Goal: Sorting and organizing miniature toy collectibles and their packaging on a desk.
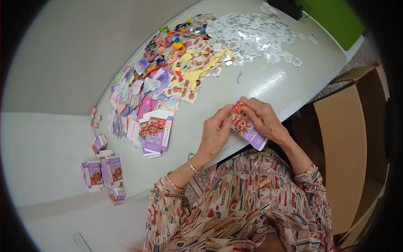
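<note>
A small purple cardboard box (252,136) with orange cartoon figures is held over the near edge of the table, tilted. My right hand (266,121) wraps over its upper right side, fingers bent across the printed face. At the upper left edge of the box, my left hand (215,133) pinches with thumb and fingers. A silver bangle circles the left wrist. The fingertips partly cover the top end, so I cannot tell if it is folded closed. To the left lies a stack of flattened purple boxes (154,133) of similar print.
Piles spread along the table's far side: white square packets (252,35), cream and yellow sticker sheets (201,63), colourful small pieces (168,42) and pastel packets (132,90). Several assembled purple boxes (111,170) stand at the left edge. An open brown carton (340,159) is at right.
</note>
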The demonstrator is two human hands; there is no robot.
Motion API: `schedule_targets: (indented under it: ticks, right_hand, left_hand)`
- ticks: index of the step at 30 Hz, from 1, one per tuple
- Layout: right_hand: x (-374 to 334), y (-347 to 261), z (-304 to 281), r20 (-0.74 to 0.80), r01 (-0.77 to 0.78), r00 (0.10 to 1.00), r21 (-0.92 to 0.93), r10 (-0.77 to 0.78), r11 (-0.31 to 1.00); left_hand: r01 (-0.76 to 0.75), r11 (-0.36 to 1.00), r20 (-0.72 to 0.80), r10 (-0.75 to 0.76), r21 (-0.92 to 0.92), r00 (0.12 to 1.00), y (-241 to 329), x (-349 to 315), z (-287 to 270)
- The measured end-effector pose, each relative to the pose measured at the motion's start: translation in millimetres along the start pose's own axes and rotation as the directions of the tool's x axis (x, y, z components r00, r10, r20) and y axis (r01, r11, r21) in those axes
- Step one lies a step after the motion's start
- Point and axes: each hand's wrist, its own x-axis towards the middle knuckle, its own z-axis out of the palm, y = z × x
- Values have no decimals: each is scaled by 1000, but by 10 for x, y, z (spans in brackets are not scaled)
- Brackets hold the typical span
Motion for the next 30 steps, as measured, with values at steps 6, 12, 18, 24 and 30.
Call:
schedule_targets:
  ticks: [6, 12, 18, 24, 30]
  right_hand:
    - [38, 9, -248, 163, -339, 940, 325, 301, 883]
    - [-22, 59, -132, 56, -7, 998, 415, -17, 910]
    - [-75, 1, 230, -48, -154, 983, 298, 176, 942]
    - [-38, 109, 75, -154, -139, 980, -71, 127, 988]
    - [-6, 116, 24, -174, -83, 984, -312, 30, 947]
  left_hand:
    - [227, 899, 40, -229, -375, 973, 68, 87, -185]
    - [415, 513, 256, -354, -752, 900, 110, 160, -234]
    - [434, 581, 281, -338, -689, 898, 143, 48, -9]
    - [-87, 906, -153, 164, 414, 975, -84, 221, -637]
    - [-75, 403, -113, 423, 912, 899, -292, 335, -975]
